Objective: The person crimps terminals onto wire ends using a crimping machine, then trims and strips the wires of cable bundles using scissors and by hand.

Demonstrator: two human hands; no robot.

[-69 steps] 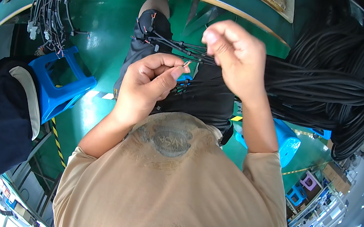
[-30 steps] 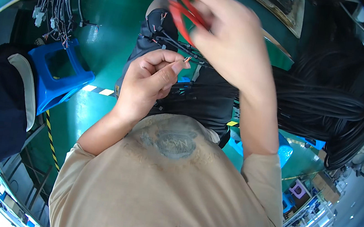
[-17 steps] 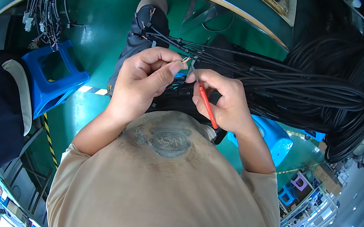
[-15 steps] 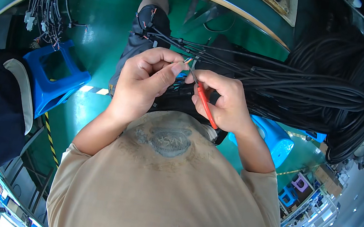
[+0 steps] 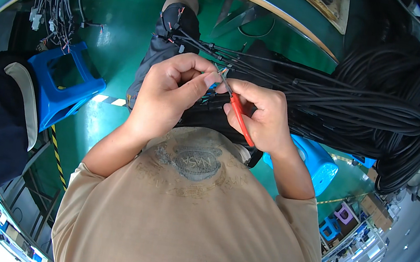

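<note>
— What filled most of the scene for us?

— The green floor [image 5: 124,19], running far and left. On the right we saw a great coil of black cables [image 5: 399,103], its strands stretching left toward the middle as a bundle. To the left stood a blue stool [image 5: 65,83], and a second blue stool [image 5: 311,165] sat right of our lap, partly under the cables. More dark wires with small connectors [image 5: 51,4] hung at the far left.

— And our hands?

— Both met near the middle, just above our beige shirt [image 5: 188,213]. Our left hand [image 5: 170,91] was curled tight, thumb and forefinger pinched on a thin wire end [image 5: 219,74]; we couldn't make out the tip itself. Our right hand [image 5: 259,116] was closed around a small tool with red handles [image 5: 238,116], its nose pointing up and left at that pinch.

— So where was the wire?

— Between the two hands, touching the left fingertips, with the tool's nose right at it. We couldn't tell whether the nose was clamped on it.
</note>
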